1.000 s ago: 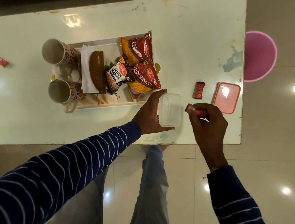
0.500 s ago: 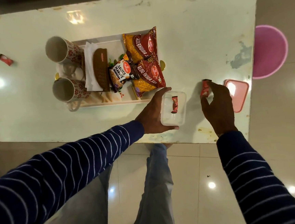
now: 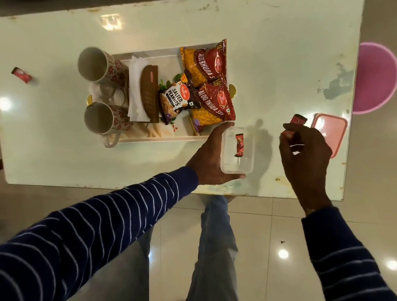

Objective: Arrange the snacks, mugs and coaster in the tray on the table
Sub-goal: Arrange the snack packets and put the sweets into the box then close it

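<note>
A white tray point(image 3: 158, 139) on the table holds two patterned mugs point(image 3: 100, 67) point(image 3: 106, 120), a brown coaster point(image 3: 150, 97) on white napkins, a salted peanuts pack point(image 3: 176, 100) and two aloo bhujia packs point(image 3: 205, 63) point(image 3: 215, 105). My left hand point(image 3: 207, 156) grips a clear plastic container point(image 3: 238, 162) near the table's front edge; one small red candy point(image 3: 239, 144) lies inside it. To the right, my right hand point(image 3: 303, 150) pinches a second small red candy point(image 3: 297, 121) just above the table.
A pink container lid point(image 3: 332, 129) lies right of my right hand near the table's right edge. Another red candy point(image 3: 21, 74) lies at the table's far left. A pink round stool point(image 3: 378, 74) stands beyond the right edge. My legs are below the front edge.
One candy went from my right hand into the clear container. My right hand then reached right, took the second candy off the table and has lifted it. My left hand kept hold of the container.
</note>
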Demonstrator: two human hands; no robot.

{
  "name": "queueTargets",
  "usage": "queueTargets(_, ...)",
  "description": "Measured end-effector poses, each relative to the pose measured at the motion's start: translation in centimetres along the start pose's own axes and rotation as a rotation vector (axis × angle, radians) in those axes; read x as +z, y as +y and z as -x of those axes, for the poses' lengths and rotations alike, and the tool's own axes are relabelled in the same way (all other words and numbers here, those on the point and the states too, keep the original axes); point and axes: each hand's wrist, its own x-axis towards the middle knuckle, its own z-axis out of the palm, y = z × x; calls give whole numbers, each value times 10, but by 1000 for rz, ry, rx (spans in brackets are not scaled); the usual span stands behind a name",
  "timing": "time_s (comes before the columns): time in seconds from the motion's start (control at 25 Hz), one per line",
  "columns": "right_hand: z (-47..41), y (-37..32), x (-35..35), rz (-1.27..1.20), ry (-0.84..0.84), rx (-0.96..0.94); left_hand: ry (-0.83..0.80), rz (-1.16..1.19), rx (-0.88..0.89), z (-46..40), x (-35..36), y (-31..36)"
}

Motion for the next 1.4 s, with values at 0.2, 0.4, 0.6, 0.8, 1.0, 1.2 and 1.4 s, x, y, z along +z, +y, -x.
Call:
queueTargets(0.2,64,-46,11,51,-321,-193,-13,-29,32,12,-14,-6)
queueTargets(0.4,66,-64,26,-42,-232,-26,44,54,-4,37,-34,-20)
queueTargets(0.6,45,-116,58,-42,-242,-105,141,102,-17,92,-69,-59)
queueTargets(0.8,34,-207,137,-78,-388,-324,292,69,-41,167,-113,-113)
queueTargets(1.0,39,-301,233,-144,-460,-410,373,117,-195,236,-179,-173)
queueTargets(1.2,39,-367,339,-61,-628,-468,625,134,-231,265,-259,-211)
queueTargets(1.4,13,-402,440,172,-772,-623,750,248,-283,253,-318,-244)
